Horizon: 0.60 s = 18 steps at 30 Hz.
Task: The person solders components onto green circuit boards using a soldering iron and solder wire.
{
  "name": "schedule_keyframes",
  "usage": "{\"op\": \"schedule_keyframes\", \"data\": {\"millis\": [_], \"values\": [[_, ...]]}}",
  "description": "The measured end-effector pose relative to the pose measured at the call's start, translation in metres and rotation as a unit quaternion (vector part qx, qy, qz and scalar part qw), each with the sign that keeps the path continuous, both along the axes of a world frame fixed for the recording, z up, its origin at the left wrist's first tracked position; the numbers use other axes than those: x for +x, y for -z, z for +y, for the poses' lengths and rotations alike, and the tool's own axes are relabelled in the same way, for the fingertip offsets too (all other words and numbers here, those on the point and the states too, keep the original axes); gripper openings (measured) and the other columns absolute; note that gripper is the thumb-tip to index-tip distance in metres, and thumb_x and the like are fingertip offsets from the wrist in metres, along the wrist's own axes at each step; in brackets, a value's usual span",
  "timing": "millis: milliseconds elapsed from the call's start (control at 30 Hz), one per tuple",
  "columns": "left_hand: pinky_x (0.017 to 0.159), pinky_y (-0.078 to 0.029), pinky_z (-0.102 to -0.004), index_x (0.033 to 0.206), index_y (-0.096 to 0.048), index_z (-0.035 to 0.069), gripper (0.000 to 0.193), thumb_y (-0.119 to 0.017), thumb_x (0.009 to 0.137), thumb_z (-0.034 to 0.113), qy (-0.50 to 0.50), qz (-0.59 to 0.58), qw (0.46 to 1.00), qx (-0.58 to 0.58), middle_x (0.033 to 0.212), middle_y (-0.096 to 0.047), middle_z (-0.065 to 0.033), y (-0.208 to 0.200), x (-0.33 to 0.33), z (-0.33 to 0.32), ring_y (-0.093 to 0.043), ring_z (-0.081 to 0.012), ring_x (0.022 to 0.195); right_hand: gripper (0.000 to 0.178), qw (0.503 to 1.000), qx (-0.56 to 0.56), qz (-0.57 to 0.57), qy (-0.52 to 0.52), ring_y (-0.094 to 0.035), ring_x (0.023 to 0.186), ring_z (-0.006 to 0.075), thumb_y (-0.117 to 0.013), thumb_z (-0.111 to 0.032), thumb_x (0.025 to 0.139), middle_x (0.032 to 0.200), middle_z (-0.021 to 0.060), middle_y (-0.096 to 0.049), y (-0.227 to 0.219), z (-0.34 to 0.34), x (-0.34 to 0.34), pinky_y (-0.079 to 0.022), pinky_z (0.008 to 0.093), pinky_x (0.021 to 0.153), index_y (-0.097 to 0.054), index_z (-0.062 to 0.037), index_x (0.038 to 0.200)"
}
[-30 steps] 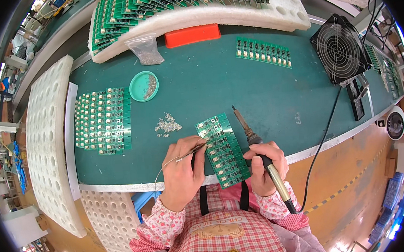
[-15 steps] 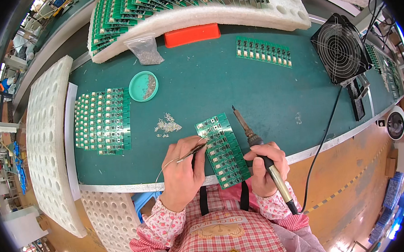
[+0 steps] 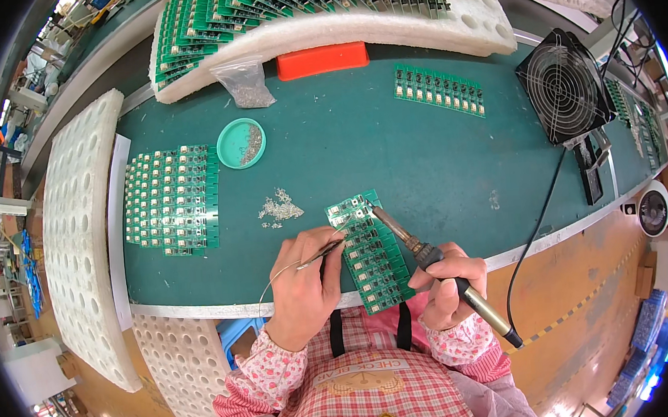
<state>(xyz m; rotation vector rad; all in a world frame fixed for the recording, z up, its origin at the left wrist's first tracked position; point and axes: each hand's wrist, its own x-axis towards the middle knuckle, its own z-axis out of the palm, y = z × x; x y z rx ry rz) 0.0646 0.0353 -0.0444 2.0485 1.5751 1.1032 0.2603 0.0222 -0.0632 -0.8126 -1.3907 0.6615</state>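
A green circuit board panel [image 3: 370, 262] with rows of white and black parts lies tilted at the table's front edge. My left hand [image 3: 305, 282] is closed at its left side, pinching metal tweezers [image 3: 320, 254]. A thin wire [image 3: 265, 289], looking like solder wire, loops down from this hand. My right hand [image 3: 449, 282] is wrapped round the handle of a soldering iron [image 3: 402, 236]. The iron's tip is at the upper end of the panel, near a part there; whether it touches cannot be made out. Left of the panel lies a loose heap of tiny metal parts [image 3: 280, 209].
A round green dish [image 3: 241, 144], a plastic bag of small parts [image 3: 245, 84] and a red bin [image 3: 322, 60] stand farther back. Several board panels [image 3: 169, 201] lie left, another [image 3: 440, 90] back right. A black fan [image 3: 564, 85] stands right. White foam trays [image 3: 81, 242] edge the workplace.
My right hand has brought the soldering iron's tip left and down onto or close above the panel's upper end. My left hand, with the tweezers, stays nearly still.
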Motion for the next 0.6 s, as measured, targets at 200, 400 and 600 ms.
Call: {"op": "schedule_keyframes", "data": {"millis": [200,400,600], "values": [[0.074,-0.053,-0.0353,0.100,-0.065,0.000,0.017,-0.068,0.084,-0.007,-0.002,-0.004,1.000,-0.002,0.100,-0.069,-0.0127,0.0003,-0.0003,-0.0001,-0.067,-0.0292,0.085,0.016,1.000,0.027,-0.006,-0.010,-0.059,0.056,0.0182,-0.057,-0.017,0.098,0.069,0.0063,-0.068,0.0001,0.0023,0.0000,-0.049,0.0347,0.058,-0.060,-0.0023,0.101],[0.074,-0.053,-0.0350,0.101,-0.066,0.000,0.018,-0.068,0.084,-0.008,0.000,-0.007,1.000,-0.003,0.099,-0.069,-0.0125,-0.0001,0.0000,0.0002,-0.066,-0.0290,0.084,0.015,1.000,0.027,-0.001,-0.010,-0.059,0.056,0.0186,-0.058,-0.016,0.097,0.070,0.0063,-0.068,-0.0003,0.0025,-0.0002,-0.050,0.0351,0.058,-0.060,-0.0021,0.101],[0.074,-0.053,-0.0349,0.102,-0.066,0.000,0.020,-0.068,0.084,-0.008,-0.003,-0.005,1.000,-0.007,0.100,-0.070,-0.0128,0.0007,-0.0002,-0.0007,-0.067,-0.0292,0.085,0.013,1.000,0.025,-0.004,-0.013,-0.057,0.052,0.0166,-0.058,-0.014,0.096,0.064,0.0043,-0.065,-0.0047,0.0017,0.0010,-0.048,0.0314,0.053,-0.061,-0.0016,0.097]]}}
